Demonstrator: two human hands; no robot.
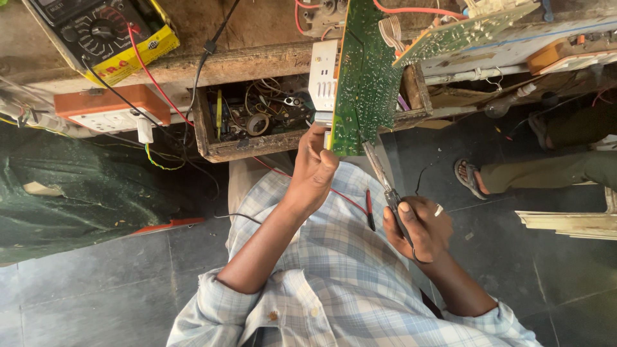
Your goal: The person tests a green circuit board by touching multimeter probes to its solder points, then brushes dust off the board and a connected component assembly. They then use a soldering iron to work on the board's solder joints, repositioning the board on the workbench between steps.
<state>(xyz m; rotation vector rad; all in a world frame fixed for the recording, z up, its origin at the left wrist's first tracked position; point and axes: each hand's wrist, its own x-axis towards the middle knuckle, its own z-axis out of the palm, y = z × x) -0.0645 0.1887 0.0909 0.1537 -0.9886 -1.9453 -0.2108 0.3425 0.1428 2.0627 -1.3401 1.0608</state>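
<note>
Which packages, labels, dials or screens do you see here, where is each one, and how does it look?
Multimeter: top left on the wooden bench, black face with a round dial, yellow casing with a label strip.
Switch box: bench edge on the left, white face, orange top.
Tape roll: inside the open wooden drawer, round.
No screen is in view.

Landmark here is the open wooden drawer point(222, 151) of the desk point(257, 61), stuffed with wire coils, a tape roll and odd bits. Up and left of it sits a yellow-cased multimeter point(106, 35) with red and black leads. Directly left is an orange-and-white socket box point(109, 109). Far right of it, someone's sandaled foot point(469, 177) rests on the dark tiled floor point(96, 289).
</note>
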